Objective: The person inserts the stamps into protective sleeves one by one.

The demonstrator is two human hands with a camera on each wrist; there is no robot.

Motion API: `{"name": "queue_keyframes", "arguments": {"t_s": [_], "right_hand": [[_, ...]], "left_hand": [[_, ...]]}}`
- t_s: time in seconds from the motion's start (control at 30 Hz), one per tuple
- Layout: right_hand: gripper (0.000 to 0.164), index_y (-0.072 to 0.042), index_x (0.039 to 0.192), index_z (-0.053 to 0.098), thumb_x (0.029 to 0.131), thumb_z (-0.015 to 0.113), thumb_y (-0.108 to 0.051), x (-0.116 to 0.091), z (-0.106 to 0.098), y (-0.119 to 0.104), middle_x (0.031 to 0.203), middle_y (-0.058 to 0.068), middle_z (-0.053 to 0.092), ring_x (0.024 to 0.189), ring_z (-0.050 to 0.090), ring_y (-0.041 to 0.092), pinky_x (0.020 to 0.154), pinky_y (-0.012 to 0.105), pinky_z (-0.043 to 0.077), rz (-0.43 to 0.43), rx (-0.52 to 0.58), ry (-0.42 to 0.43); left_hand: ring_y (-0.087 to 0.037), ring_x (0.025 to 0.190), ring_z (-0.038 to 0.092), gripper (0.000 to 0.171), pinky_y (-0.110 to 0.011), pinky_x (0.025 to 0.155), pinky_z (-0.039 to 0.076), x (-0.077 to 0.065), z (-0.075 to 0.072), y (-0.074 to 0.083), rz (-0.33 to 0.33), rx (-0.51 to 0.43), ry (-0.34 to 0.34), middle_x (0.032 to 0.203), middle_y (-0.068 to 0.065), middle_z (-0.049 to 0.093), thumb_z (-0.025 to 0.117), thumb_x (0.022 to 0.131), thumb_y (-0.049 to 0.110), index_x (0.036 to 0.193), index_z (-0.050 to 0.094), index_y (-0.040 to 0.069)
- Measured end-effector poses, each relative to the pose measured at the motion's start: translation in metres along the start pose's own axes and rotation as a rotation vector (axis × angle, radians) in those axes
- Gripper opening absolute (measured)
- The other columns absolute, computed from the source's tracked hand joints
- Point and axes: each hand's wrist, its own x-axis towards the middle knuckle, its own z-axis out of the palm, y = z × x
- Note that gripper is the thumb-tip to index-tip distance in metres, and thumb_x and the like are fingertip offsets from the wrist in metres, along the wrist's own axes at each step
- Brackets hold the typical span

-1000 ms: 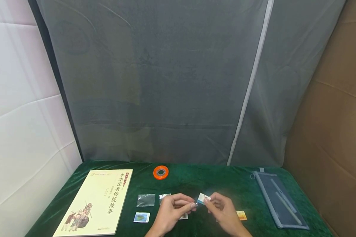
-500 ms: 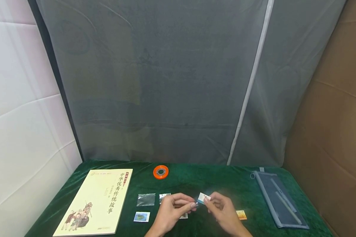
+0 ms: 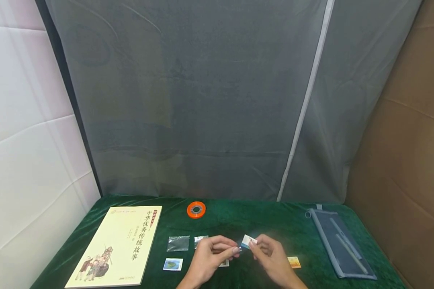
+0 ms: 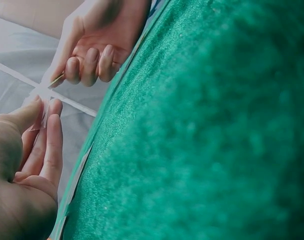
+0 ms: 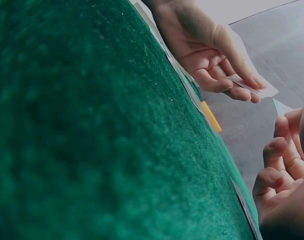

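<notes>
Above the middle of the green cloth, my left hand [image 3: 215, 255] pinches a small clear plastic sleeve [image 5: 267, 90] between thumb and fingertips. My right hand [image 3: 271, 259] pinches a small white-bordered stamp [image 3: 248, 241] with a blue strip, held right at the sleeve's edge. In the left wrist view the stamp [image 4: 57, 80] appears edge-on, close over the sleeve. On the cloth left of my hands lie a stamp with a green island picture [image 3: 172, 264] and flat clear sleeves [image 3: 178, 243]. Another stamp [image 3: 224, 263] is mostly hidden below my left hand. A yellow-orange stamp [image 3: 294, 262] lies beside my right wrist.
A cream-coloured book [image 3: 119, 245] lies at the left of the table. An orange roll of tape [image 3: 196, 210] is toward the back. At the right lies a grey-blue zip pouch [image 3: 341, 245] with slim tools inside. Grey curtain [image 3: 202, 100] hangs behind the table.
</notes>
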Motion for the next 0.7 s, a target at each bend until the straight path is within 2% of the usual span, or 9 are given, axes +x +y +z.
{"name": "queue_keyframes", "arguments": {"t_s": [0.37, 0.7], "right_hand": [[0.019, -0.008, 0.097, 0.067, 0.108, 0.069, -0.024, -0.0002, 0.0012, 0.0006, 0.083, 0.017, 0.072, 0.067, 0.065, 0.009, 0.058, 0.024, 0.051, 0.007, 0.0, -0.028], [0.02, -0.005, 0.097, 0.066, 0.108, 0.068, -0.022, -0.0002, 0.0011, 0.0014, 0.085, 0.016, 0.073, 0.072, 0.068, 0.009, 0.067, 0.025, 0.057, -0.025, 0.016, -0.083]], "left_hand": [[-0.027, 0.088, 0.083, 0.017, -0.028, 0.074, 0.066, 0.0001, -0.0002, -0.0008, 0.005, 0.004, 0.0, 0.096, -0.01, 0.085, 0.084, 0.096, 0.023, 0.107, 0.082, 0.01], [-0.02, 0.086, 0.083, 0.017, -0.028, 0.076, 0.066, -0.0002, -0.0004, -0.0004, 0.019, 0.004, -0.006, 0.096, -0.01, 0.085, 0.083, 0.098, 0.023, 0.107, 0.082, 0.009]]}}
